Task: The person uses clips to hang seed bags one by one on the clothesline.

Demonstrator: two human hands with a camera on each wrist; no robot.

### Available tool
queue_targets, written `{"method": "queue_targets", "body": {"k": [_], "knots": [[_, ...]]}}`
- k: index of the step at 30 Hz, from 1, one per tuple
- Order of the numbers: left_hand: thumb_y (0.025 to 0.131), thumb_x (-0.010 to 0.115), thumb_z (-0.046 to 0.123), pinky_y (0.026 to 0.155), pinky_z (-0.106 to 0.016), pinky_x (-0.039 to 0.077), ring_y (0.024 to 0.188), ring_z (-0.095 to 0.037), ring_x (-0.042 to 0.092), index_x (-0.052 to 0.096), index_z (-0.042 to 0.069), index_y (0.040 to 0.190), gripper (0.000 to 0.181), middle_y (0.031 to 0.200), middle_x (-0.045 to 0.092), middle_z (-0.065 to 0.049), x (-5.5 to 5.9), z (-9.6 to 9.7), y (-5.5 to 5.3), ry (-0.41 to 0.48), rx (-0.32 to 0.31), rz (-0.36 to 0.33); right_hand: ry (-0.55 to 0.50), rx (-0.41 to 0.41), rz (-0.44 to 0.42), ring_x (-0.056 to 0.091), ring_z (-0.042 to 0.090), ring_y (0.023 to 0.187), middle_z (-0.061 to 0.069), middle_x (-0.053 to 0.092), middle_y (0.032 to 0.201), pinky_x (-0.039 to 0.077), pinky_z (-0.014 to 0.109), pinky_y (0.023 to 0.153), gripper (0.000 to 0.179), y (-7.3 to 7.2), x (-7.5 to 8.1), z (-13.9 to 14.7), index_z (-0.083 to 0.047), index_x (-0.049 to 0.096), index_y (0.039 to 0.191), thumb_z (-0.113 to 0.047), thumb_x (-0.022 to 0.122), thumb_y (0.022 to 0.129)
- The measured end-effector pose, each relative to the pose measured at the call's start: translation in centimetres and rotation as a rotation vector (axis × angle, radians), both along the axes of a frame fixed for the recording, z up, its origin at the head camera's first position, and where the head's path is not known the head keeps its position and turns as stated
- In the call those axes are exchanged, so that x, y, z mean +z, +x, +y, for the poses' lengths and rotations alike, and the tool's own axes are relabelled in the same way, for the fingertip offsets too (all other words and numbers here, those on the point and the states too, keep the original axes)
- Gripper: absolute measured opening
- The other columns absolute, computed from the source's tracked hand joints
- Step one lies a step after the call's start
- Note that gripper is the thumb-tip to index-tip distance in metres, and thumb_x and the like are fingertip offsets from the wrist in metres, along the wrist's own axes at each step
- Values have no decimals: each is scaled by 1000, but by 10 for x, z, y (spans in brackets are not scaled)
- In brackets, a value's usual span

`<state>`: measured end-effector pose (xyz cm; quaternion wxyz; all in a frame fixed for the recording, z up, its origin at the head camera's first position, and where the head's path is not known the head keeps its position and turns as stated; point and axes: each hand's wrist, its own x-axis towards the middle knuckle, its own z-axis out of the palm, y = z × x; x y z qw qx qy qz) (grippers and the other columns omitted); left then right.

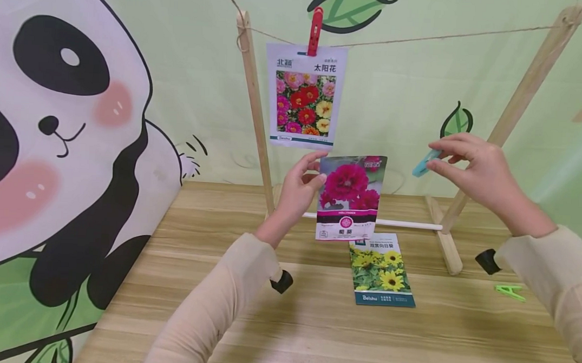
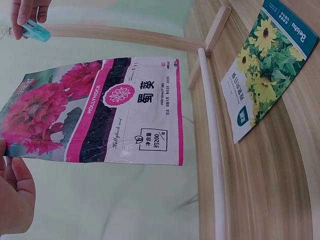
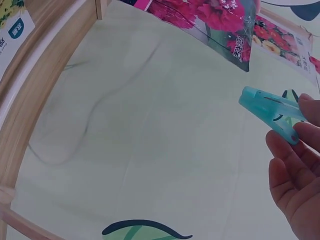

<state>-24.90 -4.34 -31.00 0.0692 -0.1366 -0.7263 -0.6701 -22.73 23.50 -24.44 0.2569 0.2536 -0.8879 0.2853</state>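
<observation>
My left hand [image 1: 300,184] pinches a hollyhock seed packet [image 1: 349,197] by its left edge, holding it upright in the air. In the left wrist view the hollyhock packet [image 2: 100,112] shows its magenta flower and pink-bordered label. My right hand [image 1: 482,168] pinches a light blue clothespin [image 1: 425,163] between thumb and fingers, off to the right of the packet. The right wrist view shows this clothespin [image 3: 270,111] apart from the packet. Above my left hand, another flower seed packet [image 1: 305,103] hangs from a twine line [image 1: 438,38] by a red clothespin [image 1: 315,32].
A sunflower seed packet [image 1: 383,269] lies on the wooden table [image 1: 314,323] below the hollyhock packet. To its right lies a green clothespin [image 1: 509,292]. Wooden posts [image 1: 257,115] carry the twine, and a white rod [image 1: 408,225] runs low between them. A panda-printed backdrop [image 1: 217,91] stands behind.
</observation>
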Motion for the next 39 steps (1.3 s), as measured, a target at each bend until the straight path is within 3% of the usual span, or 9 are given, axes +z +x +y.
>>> {"method": "queue_targets", "body": {"k": [4,12,24,33,39], "knots": [[85,49,-5,69,-21,46,71,-15,49,49,10,123,41,96,50,-7,10,1,6,10,-7,3,-1,9,21,42,-22,75,9,60,96,36,1,65,29,-1,3,-2,1,63,104,-9,67,77],[85,50,-3,68,-22,46,70,-13,49,52,15,122,41,95,48,-4,5,2,-6,18,-6,30,7,2,28,43,-22,74,8,59,98,36,2,64,30,-3,8,-4,-1,63,105,-9,67,77],[86,51,0,65,-20,44,69,-14,49,53,19,121,41,96,49,-1,9,4,-10,-3,12,22,10,3,38,43,-20,74,6,58,99,36,4,65,30,-5,13,-8,-3,64,105,-8,67,76],[86,50,-3,69,-19,46,69,-15,49,52,17,122,42,97,49,-6,12,3,-15,3,-2,55,12,10,48,42,-21,73,7,59,99,35,2,67,31,-4,20,-13,-1,63,106,-8,66,76],[85,49,-4,71,-19,46,70,-15,48,51,11,123,40,97,49,-7,23,4,-8,-4,-1,55,20,14,71,42,-20,73,6,59,99,35,3,65,30,-5,25,-17,-2,64,106,-8,67,76]]}}
